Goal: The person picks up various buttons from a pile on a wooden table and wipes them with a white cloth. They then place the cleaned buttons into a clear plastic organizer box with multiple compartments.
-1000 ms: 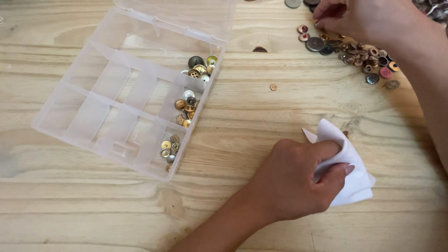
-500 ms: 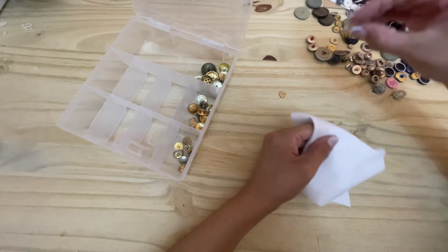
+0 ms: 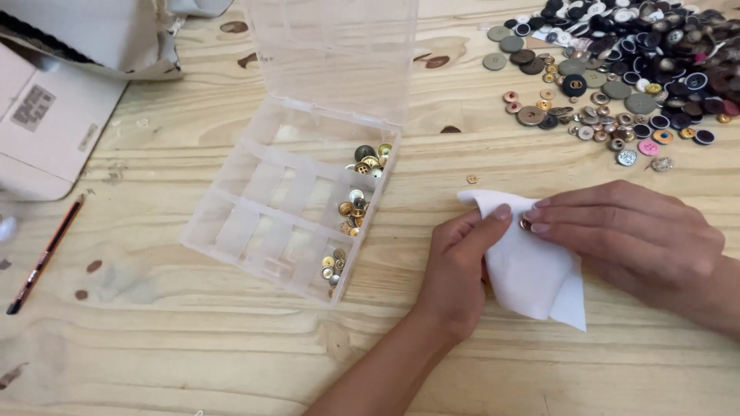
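My left hand point(image 3: 459, 266) pinches the upper edge of a white cloth point(image 3: 532, 273) lying on the wooden table point(image 3: 193, 347). My right hand point(image 3: 632, 235) presses a small metal button point(image 3: 525, 224) onto the cloth with its fingertips. A clear plastic compartment box point(image 3: 254, 208) with its lid up stands to the left; its right-hand compartments hold several gold and dark metal buttons point(image 3: 354, 204).
A large heap of mixed buttons point(image 3: 624, 69) fills the far right. One tiny button point(image 3: 472, 179) lies loose above the cloth. A pencil point(image 3: 45, 253) lies at the left edge, below a cardboard box point(image 3: 42, 127) and a fabric bag point(image 3: 100, 35).
My right hand came down from the button heap to the cloth with a button. My left hand shifted its grip to the cloth's top edge. The view moved, showing more of the table's left.
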